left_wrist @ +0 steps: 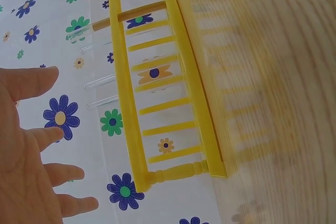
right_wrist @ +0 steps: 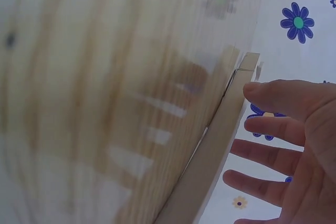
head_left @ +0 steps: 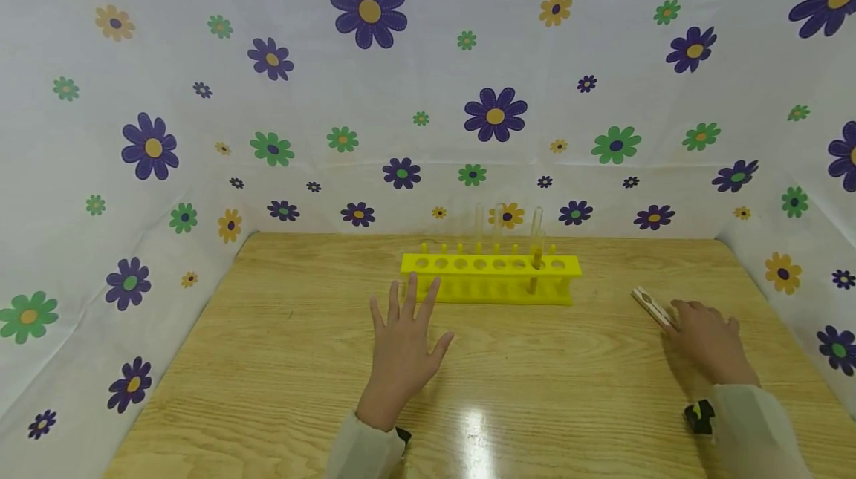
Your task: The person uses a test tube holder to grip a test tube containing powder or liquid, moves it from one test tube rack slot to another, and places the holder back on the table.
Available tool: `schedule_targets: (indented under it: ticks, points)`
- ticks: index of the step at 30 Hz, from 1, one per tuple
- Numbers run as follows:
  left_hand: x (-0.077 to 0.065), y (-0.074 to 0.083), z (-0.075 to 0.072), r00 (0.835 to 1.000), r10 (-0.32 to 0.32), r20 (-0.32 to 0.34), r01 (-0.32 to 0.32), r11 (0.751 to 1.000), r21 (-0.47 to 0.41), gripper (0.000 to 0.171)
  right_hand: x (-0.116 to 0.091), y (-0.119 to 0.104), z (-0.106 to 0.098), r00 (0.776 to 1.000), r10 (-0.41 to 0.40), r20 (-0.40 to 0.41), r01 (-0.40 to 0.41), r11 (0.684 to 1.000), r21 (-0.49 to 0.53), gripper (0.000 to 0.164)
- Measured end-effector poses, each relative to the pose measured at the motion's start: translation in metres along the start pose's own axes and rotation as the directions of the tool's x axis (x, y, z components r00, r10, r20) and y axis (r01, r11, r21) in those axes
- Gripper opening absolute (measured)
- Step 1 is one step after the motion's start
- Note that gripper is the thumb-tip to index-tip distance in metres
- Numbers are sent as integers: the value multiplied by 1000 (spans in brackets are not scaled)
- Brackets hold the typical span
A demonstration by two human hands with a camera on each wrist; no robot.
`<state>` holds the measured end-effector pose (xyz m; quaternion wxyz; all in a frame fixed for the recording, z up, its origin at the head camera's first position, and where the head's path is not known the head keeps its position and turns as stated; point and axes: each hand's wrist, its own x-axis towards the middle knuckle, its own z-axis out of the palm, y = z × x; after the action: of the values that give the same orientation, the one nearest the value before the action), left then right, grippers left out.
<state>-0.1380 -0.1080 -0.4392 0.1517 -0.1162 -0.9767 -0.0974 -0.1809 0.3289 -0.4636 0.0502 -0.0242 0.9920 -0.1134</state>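
A yellow test tube rack point(head_left: 468, 271) stands near the back of the table. Toward its right end sits a test tube with brown contents point(head_left: 537, 258); the left wrist view also shows several clear test tubes point(left_wrist: 100, 83) rising from the rack. My left hand point(head_left: 403, 353), fingers spread and holding nothing, hovers before the rack's left end. On the table to the right lies a wooden test tube clamp point(head_left: 650, 307). Right beside it is my right hand point(head_left: 710, 341), its thumb tip at the side of the clamp point(right_wrist: 210, 156) and the other fingers extended behind.
White cloth walls point(head_left: 428, 78) with printed flowers enclose the back and both sides of the wooden table point(head_left: 281, 360). A dark wrist camera point(head_left: 699, 417) shows at the right cuff.
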Motion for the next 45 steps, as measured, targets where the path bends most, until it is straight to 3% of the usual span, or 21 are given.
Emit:
schedule_targets:
  ticks: [14, 32, 45]
  points:
    - [-1, -2, 1, 1000, 6, -26, -6, 1000, 10, 76, 5, -1, -5, 1000, -6, 25, 6, 1000, -28, 42]
    - [-2, -2, 0, 1000, -7, -10, 7, 1000, 7, 76, 3, -3, -4, 997, -69, 46, 67, 997, 43, 12]
    - [-2, -2, 1, 1000, -12, -3, 12, 1000, 9, 75, 4, 1, -2, 996, -51, 70, 45, 996, 79, 14]
